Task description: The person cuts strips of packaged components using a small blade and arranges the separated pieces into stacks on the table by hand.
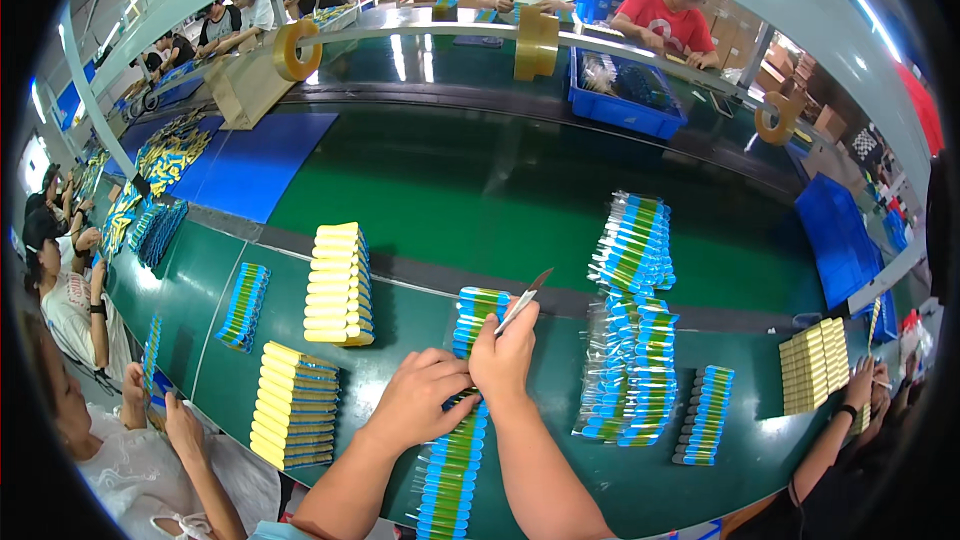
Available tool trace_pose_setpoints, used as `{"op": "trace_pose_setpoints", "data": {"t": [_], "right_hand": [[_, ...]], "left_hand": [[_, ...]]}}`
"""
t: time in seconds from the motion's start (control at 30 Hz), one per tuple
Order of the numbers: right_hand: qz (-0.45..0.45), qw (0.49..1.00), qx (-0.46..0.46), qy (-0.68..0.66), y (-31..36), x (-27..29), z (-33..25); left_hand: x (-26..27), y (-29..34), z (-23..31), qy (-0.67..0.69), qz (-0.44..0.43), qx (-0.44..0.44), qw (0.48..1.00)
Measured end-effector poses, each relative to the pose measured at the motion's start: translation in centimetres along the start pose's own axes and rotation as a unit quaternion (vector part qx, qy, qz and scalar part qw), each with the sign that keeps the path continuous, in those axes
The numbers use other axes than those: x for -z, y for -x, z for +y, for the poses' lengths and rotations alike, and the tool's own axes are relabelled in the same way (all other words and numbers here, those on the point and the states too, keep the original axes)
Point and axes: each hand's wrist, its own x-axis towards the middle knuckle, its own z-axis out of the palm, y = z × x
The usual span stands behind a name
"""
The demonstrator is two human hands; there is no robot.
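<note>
A long row of slim blue pieces with a green band across them [447,475] runs from the table's near edge up under my hands. My left hand [430,395] presses on this row with bent fingers. Right beside it, my right hand [503,350] is closed around a slim tool with a pointed metal blade [526,298], tip up and to the right; its exact kind is unclear. Beyond my fingers the row's far end [480,310] shows. My fingertips hide the part between.
Yellow-ended stacks [338,285] stand left of my hands, near a small blue-green row [243,308]. Blue-green bundles [630,340] lie to the right. Across the green belt [450,180] sits a blue bin [625,105]. Co-workers sit on both sides and opposite.
</note>
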Motion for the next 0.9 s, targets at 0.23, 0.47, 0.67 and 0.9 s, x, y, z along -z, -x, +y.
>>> {"op": "trace_pose_setpoints", "data": {"t": [0.23,0.47,0.67,0.9], "right_hand": [[0.024,0.997,0.013,-0.068,0.2,-0.2,0.5],[0.054,0.986,0.107,-0.118,-1.3,0.2,-0.3],[0.064,0.994,0.035,-0.087,-2.6,0.0,-1.1],[0.076,0.964,0.036,0.253,-3.0,-0.6,1.7]], "left_hand": [[-0.1,0.0,0.2,-0.019,-0.008,0.004,1.000],[0.2,0.2,0.6,-0.003,-0.024,0.026,0.999],[0.4,0.4,0.8,-0.003,-0.031,0.023,0.999],[0.4,0.6,0.7,0.014,-0.024,0.024,0.999]]}}
